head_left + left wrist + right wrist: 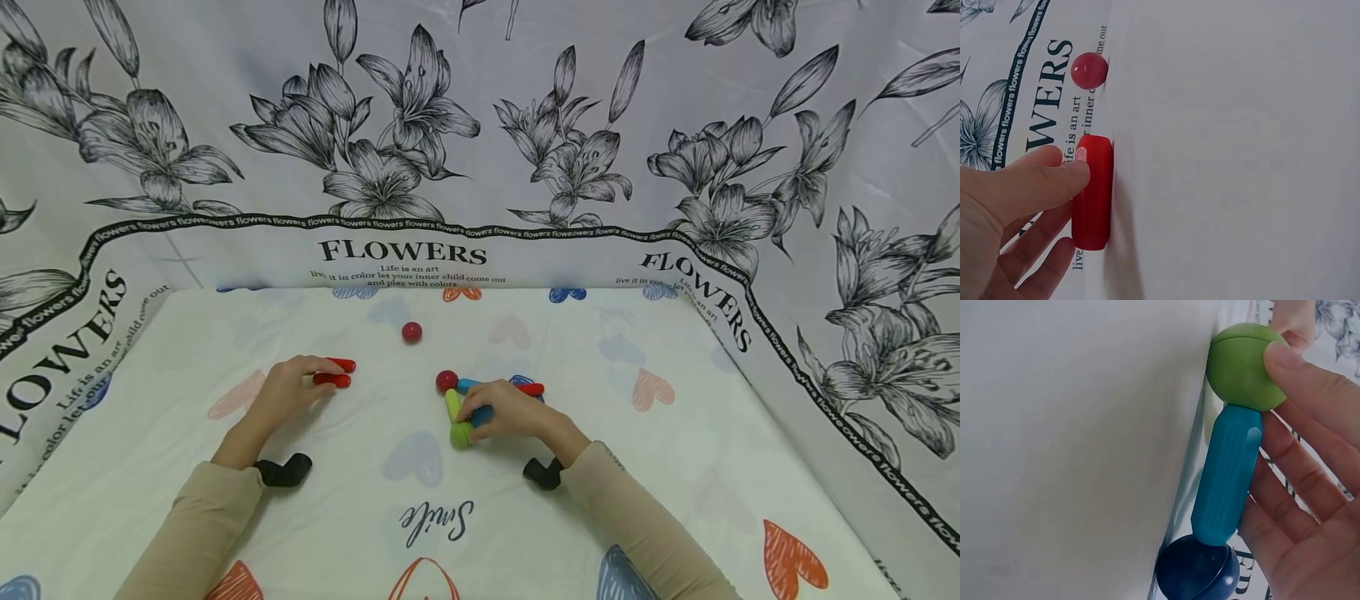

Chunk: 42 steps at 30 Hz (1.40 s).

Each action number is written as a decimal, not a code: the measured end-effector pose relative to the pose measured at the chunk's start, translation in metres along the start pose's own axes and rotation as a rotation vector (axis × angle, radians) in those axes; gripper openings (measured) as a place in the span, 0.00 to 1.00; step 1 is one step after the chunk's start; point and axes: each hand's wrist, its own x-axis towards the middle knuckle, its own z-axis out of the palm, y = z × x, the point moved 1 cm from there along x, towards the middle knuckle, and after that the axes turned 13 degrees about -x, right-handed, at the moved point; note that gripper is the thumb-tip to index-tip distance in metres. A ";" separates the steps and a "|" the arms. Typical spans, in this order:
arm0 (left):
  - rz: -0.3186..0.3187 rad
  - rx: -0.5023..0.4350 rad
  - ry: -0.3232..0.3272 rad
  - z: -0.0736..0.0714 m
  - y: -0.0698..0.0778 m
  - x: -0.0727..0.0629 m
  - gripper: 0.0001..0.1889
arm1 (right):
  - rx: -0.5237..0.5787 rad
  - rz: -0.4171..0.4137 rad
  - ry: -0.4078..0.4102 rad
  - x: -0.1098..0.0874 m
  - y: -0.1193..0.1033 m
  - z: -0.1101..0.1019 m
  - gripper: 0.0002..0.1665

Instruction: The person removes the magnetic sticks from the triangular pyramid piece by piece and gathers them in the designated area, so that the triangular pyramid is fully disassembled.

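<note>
My left hand (291,385) is at two red rods lying side by side; the thumb lies on the nearer red rod (1092,194), with fingers behind it. The farther red rod (342,364) pokes out past the fingertips. My right hand (510,408) pinches a green ball (1244,367) between thumb and fingers. That ball is joined to a teal rod (1227,475), which ends at a dark blue ball (1199,569). From the green ball a lime rod (452,405) leads to a red ball (446,381), where a blue rod (467,386) meets it. My right hand partly hides these pieces.
A separate red ball (412,332) sits farther back on the heart-print tablecloth (360,508). Past the right hand, a red rod end (531,389) shows. Black wrist bands (283,471) are on both arms. Flower-printed cloth (555,183) stands behind and along the sides.
</note>
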 end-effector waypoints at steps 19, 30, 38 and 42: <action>0.133 -0.106 -0.015 0.034 0.030 0.003 0.10 | 0.004 -0.059 -0.045 -0.007 0.005 0.001 0.17; 0.072 -0.183 -0.094 0.054 0.044 0.005 0.11 | 0.104 -0.087 0.176 -0.003 0.013 0.000 0.10; 0.091 -0.243 -0.163 0.071 0.059 0.012 0.12 | 0.213 0.001 0.260 0.003 0.020 -0.003 0.12; 0.088 -0.270 -0.195 0.078 0.065 0.015 0.12 | 0.257 0.048 0.268 0.007 0.022 -0.005 0.13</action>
